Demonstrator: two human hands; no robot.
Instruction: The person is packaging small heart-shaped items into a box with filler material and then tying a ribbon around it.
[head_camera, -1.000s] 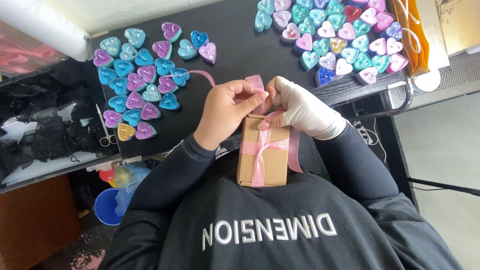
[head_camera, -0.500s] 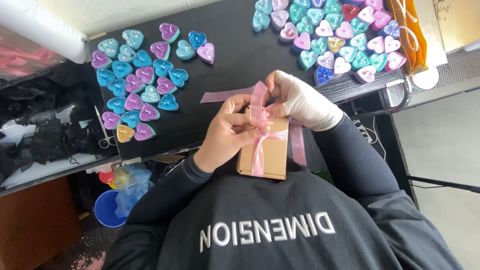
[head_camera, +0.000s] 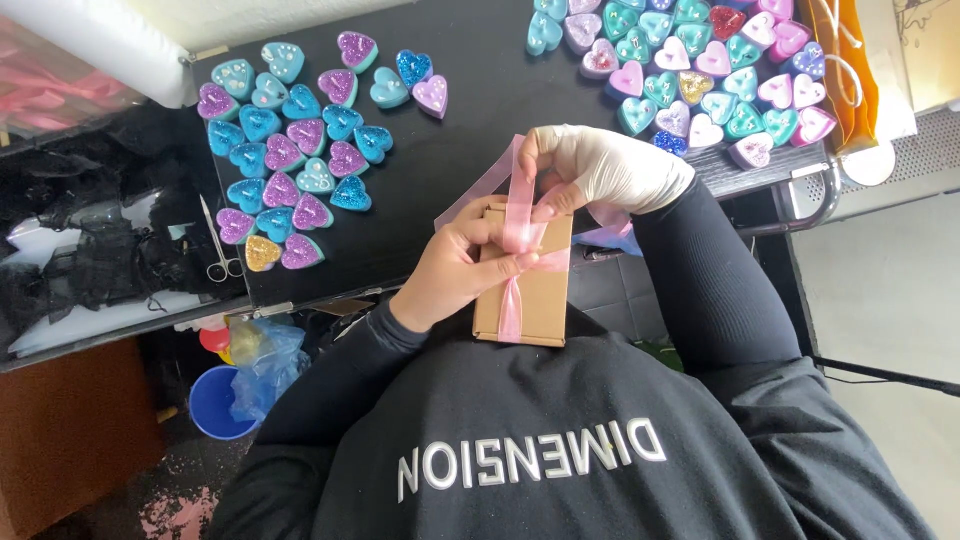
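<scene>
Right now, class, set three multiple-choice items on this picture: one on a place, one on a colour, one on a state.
1. Where do the scissors lie?
A. on the box
B. beside the left heart cluster
C. in the blue bucket

2. What colour is the ribbon?
A. pink
B. green
C. black

3. What is the state of the brown box?
A. open
B. crushed
C. closed and ribboned

Answers:
1 B, they rest at the table edge by the left heart cluster.
2 A, the ribbon shows pale pink.
3 C, ribbon crosses it while the left hand and right hand pinch the ribbon.
</scene>
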